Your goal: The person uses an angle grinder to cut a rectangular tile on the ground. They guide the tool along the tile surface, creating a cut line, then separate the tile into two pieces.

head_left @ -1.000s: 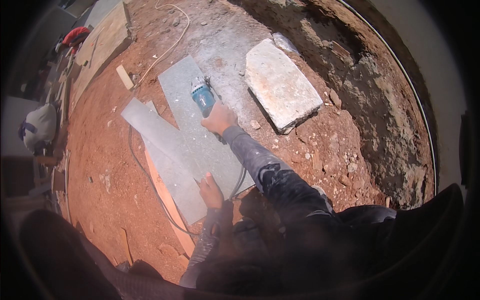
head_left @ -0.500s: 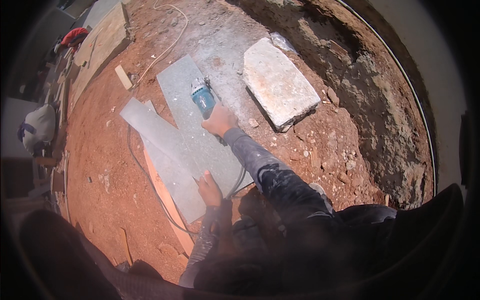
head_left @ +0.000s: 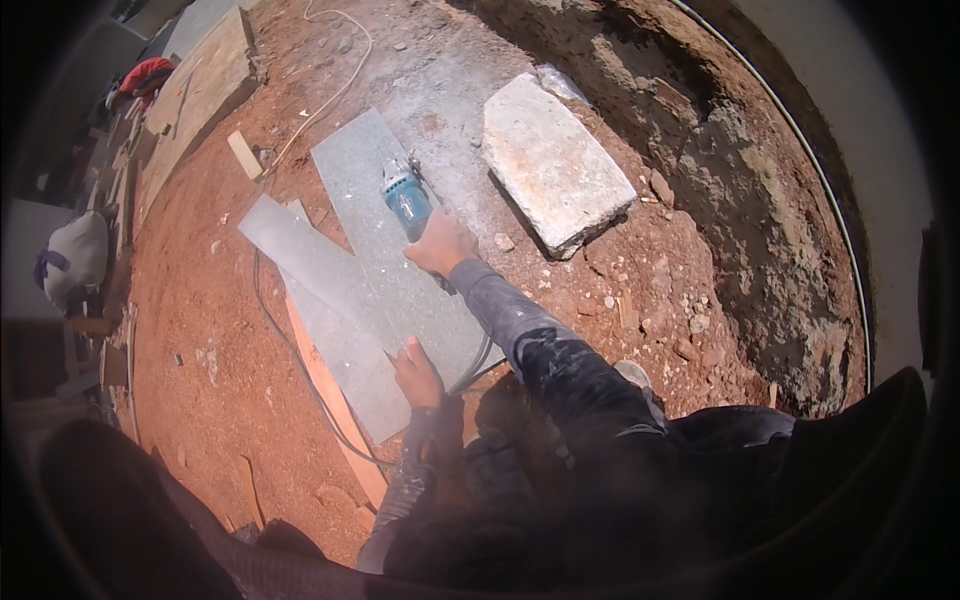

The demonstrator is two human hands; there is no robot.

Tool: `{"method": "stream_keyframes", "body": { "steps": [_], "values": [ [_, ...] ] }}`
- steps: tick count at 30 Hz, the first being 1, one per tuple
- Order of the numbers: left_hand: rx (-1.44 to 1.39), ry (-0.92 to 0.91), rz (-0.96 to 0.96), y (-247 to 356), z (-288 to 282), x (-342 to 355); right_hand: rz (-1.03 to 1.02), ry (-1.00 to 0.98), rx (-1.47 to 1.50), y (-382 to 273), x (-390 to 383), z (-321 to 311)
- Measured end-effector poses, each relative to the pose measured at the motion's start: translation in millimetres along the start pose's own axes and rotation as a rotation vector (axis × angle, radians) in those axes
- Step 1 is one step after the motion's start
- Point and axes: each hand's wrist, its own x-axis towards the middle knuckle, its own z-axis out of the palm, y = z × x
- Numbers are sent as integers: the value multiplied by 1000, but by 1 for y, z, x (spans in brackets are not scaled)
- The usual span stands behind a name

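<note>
My right hand (head_left: 446,243) is wrapped around the body of a blue angle grinder (head_left: 407,205). The grinder's metal head points away from me, over the right edge of a long grey tile (head_left: 357,160). Its disc is too small to make out. Closer to me, my left hand (head_left: 418,378) rests on the lower part of the grey sheets with its fingers stretched out. A second, lighter grey tile piece (head_left: 310,270) lies at a slant to the left, against or overlapping the first. Dark cable (head_left: 478,362) loops beside my right forearm.
A thick pale stone slab (head_left: 555,165) lies to the right, before a rough earth trench (head_left: 740,190). A wooden strip (head_left: 335,385) and a cable (head_left: 290,345) run along the left. Boards (head_left: 205,100), a white sack (head_left: 78,255) and a person in red (head_left: 147,75) are farther left.
The view has shifted very slightly. My right hand still grips the grinder at the tile's edge, and my left hand stays on the sheets.
</note>
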Motion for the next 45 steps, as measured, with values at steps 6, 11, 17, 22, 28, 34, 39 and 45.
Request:
{"method": "stream_keyframes", "body": {
  "steps": [6, 11, 17, 22, 28, 34, 39, 45],
  "values": [
    [-46, 132, 106, -6, 7, 1, -11, 8, 3, 3, -4, 2],
    [-45, 134, 102, -6, 9, 0, -3, 7, -2, 5, -7, 2],
    [-21, 121, 79, -11, 10, 2, -3, -3, 8, 7, -12, -2],
    [-25, 131, 87, -14, 10, 2, -3, -16, 18, 7, -17, -2],
    [-23, 139, 111, -13, 11, 3, 3, -6, 26, 10, -23, -3],
    [-21, 136, 106, -13, 11, 3, -14, 11, 20, 14, -27, -2],
    [-34, 146, 118, -11, 11, 2, -25, 21, 23, 19, -29, 0],
    [-28, 167, 131, -14, 13, 4, -17, 11, 20, 20, -37, -2]
  ]
}}
